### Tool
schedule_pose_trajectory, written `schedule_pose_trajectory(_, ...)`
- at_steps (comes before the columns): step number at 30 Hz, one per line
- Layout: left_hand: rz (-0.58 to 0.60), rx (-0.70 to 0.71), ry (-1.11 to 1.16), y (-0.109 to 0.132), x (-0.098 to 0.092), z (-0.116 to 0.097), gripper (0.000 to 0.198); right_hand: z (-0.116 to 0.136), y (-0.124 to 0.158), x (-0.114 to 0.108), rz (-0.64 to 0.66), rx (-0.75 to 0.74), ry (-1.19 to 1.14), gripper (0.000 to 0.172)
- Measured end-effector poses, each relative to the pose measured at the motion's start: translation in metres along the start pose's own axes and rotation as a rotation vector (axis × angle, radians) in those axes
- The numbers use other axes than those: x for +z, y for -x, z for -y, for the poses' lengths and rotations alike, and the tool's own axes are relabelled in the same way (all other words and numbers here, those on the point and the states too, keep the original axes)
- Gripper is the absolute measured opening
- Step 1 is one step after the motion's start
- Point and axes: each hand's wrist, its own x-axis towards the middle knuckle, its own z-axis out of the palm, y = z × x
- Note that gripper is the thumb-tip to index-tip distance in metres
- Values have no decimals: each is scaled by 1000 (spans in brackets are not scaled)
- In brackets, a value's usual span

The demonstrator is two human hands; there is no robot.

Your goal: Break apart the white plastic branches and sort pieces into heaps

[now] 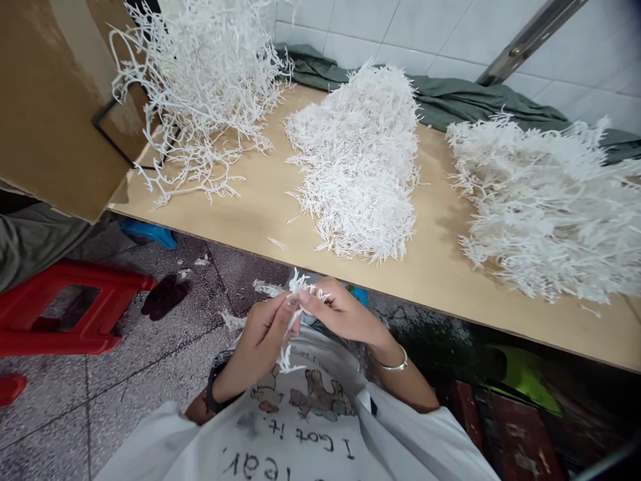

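A white tiled wall (pixel 415 33) stands behind a light brown tabletop (pixel 265 194), with a dark green cloth (pixel 451 100) bunched along the tabletop's far edge. Three heaps of white, branching material lie on the tabletop: a loose left heap (pixel 210 87) of long, curling strands, a dense middle heap (pixel 365 160) of short, fine pieces, and a feathery right heap (pixel 551 207). A cardboard box (pixel 50 87) stands beside the left heap.

In front of the tabletop's near edge, well apart from the right heap and nearer the middle one, the left hand (pixel 265 327) and right hand (pixel 345 310) meet above the person's lap. Both are closed to a narrow pinch on a white sprig (pixel 299 282), whose tips stick out above the fingers and whose lower end hangs over the printed white shirt (pixel 320 441). A silver bracelet (pixel 399 361) circles the right wrist. On the speckled floor (pixel 150 374), to the left, stands a red stool (pixel 107 300), with a dark shoe (pixel 165 296) near it.
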Motion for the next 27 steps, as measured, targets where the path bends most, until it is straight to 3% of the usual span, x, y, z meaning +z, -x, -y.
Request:
schedule_pose_trajectory(7,24,31,-69,4,7,-4,39,-11,0,12,-175,53,-142,49)
schedule_pose_trajectory(13,44,4,-144,3,5,-9,40,-9,-3,3,-99,-21,69,51)
schedule_pose_trajectory(16,55,66,-238,2,3,-8,39,-8,0,-2,-211,-86,229,49)
schedule_pose_trajectory(20,84,124,-236,-3,5,-10,41,-4,3,2,-444,-160,268,46)
schedule_pose_trajectory(24,21,192,-73,-3,8,-20,46,15,-6,8,-557,-248,283,48)
schedule_pose_trajectory(27,-59,163,67,9,2,-23,52,49,-14,-15,-614,-304,447,55)
